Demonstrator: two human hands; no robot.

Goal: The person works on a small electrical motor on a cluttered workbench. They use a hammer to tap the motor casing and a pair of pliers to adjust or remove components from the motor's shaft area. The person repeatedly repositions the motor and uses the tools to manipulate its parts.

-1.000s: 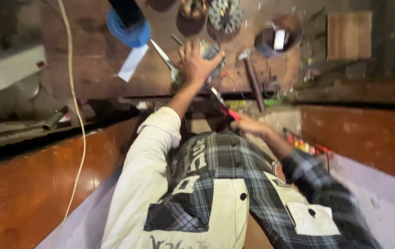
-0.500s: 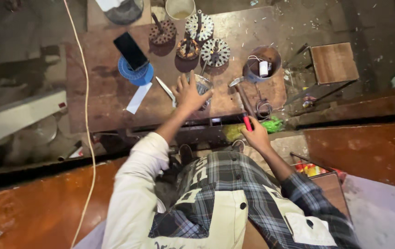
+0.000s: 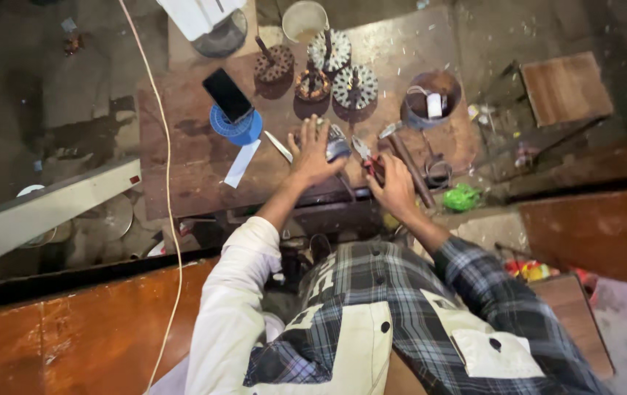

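My left hand (image 3: 312,155) lies spread over a small round metal motor part (image 3: 337,143) on the low wooden work board (image 3: 181,168) and grips it. Just to its right, my right hand (image 3: 395,189) holds red-handled pliers (image 3: 369,158), whose jaws point toward that part. A hammer (image 3: 405,162) lies beside my right hand. A thin metal blade (image 3: 279,146) rests left of my left hand. My plaid and white sleeves fill the lower view.
Several round wound motor cores (image 3: 355,87) stand at the board's far side. A dark phone (image 3: 227,93) rests on a blue tape roll (image 3: 239,130). A round tin (image 3: 430,102), a small wooden stool (image 3: 566,88), a green lump (image 3: 462,197) and a white cable (image 3: 168,183) are around.
My right hand has carried the pliers up onto the board, close to the part under my left hand. The view has pulled back, showing more of the board.
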